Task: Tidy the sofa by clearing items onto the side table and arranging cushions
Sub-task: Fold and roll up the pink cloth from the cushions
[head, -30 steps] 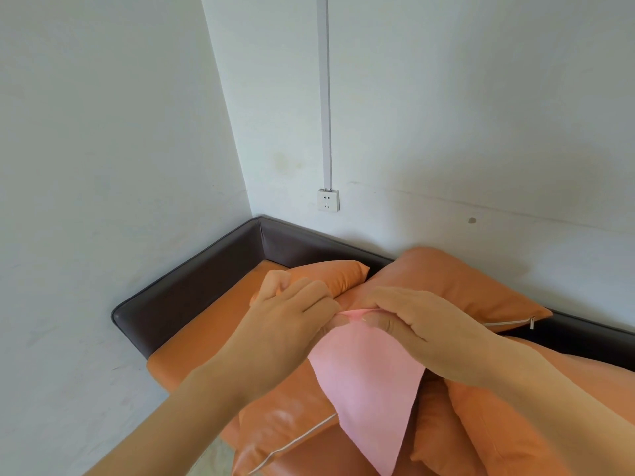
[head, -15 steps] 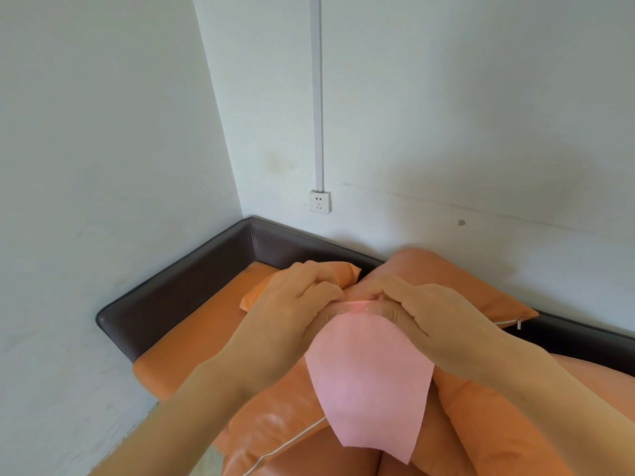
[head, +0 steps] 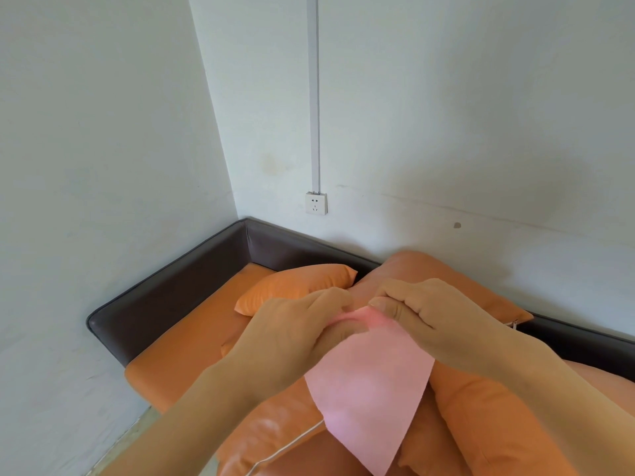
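Note:
A pink cloth [head: 369,389] hangs in front of me over the orange sofa [head: 192,334]. My left hand [head: 292,334] and my right hand [head: 419,314] both pinch its top edge, close together. Behind my hands a small orange cushion [head: 292,286] lies near the sofa's corner. A larger orange cushion [head: 481,293] leans on the backrest behind my right hand. More orange cushions [head: 481,424] lie under the cloth, one with a white piped edge [head: 285,444].
The sofa's dark brown armrest and backrest [head: 178,286] fit into the room's corner between two white walls. A wall socket [head: 316,203] with a cable duct above it sits over the backrest. A strip of floor [head: 130,438] shows at lower left.
My hands have drawn apart a little along the cloth's top edge. The cloth hangs more as a point. The view has shifted slightly, showing more of the small cushion.

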{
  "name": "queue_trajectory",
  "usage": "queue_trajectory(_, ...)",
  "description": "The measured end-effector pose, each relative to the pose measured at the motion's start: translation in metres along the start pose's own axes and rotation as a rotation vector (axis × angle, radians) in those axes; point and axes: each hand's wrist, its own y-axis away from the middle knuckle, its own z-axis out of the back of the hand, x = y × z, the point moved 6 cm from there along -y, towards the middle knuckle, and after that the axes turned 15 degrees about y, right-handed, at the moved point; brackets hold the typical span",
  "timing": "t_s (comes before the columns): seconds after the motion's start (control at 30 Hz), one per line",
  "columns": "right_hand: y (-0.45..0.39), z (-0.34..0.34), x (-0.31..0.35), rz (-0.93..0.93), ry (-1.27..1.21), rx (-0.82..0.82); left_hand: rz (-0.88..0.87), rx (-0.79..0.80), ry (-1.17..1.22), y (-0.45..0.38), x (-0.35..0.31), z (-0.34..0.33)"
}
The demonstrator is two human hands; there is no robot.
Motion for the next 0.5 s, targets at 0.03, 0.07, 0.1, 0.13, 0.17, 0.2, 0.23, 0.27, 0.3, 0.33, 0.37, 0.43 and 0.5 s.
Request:
queue_trajectory(0.03,-0.001,0.001,0.000,0.001,-0.012,0.004,-0.018,0.001,-0.009,0.000,0.000,-0.001)
queue_trajectory(0.07,-0.002,0.002,0.001,0.005,-0.028,0.006,-0.027,-0.004,-0.023,-0.001,0.001,-0.001)
queue_trajectory(0.1,-0.003,0.003,0.002,0.016,-0.050,0.014,-0.031,-0.006,-0.031,-0.002,0.001,-0.002)
queue_trajectory(0.13,-0.003,0.005,0.004,0.034,-0.071,0.029,-0.040,-0.007,-0.042,-0.002,0.002,-0.003)
queue_trajectory(0.17,-0.004,0.006,0.007,0.053,-0.085,0.055,-0.055,-0.009,-0.050,-0.002,0.001,-0.004)
queue_trajectory(0.2,-0.005,0.008,0.008,0.067,-0.086,0.087,-0.067,-0.010,-0.055,-0.002,0.001,-0.005)
queue_trajectory(0.23,-0.005,0.008,0.008,0.080,-0.073,0.117,-0.075,-0.016,-0.057,-0.002,0.001,-0.006)
queue_trajectory(0.27,-0.006,0.009,0.008,0.096,-0.045,0.136,-0.079,-0.025,-0.057,-0.002,0.001,-0.005)
queue_trajectory(0.3,-0.006,0.009,0.009,0.122,-0.016,0.131,-0.084,-0.037,-0.053,-0.002,0.001,-0.005)
queue_trajectory(0.33,-0.006,0.011,0.010,0.155,0.008,0.109,-0.085,-0.049,-0.041,-0.002,0.001,-0.004)
queue_trajectory(0.37,-0.006,0.012,0.011,0.185,0.013,0.080,-0.082,-0.059,-0.021,-0.002,0.001,-0.004)
queue_trajectory(0.43,-0.007,0.016,0.010,0.205,-0.026,0.032,-0.067,-0.074,0.022,-0.001,0.001,-0.002)
queue_trajectory(0.5,-0.007,0.020,0.008,0.202,-0.092,-0.009,-0.064,-0.093,0.078,-0.001,0.000,-0.001)
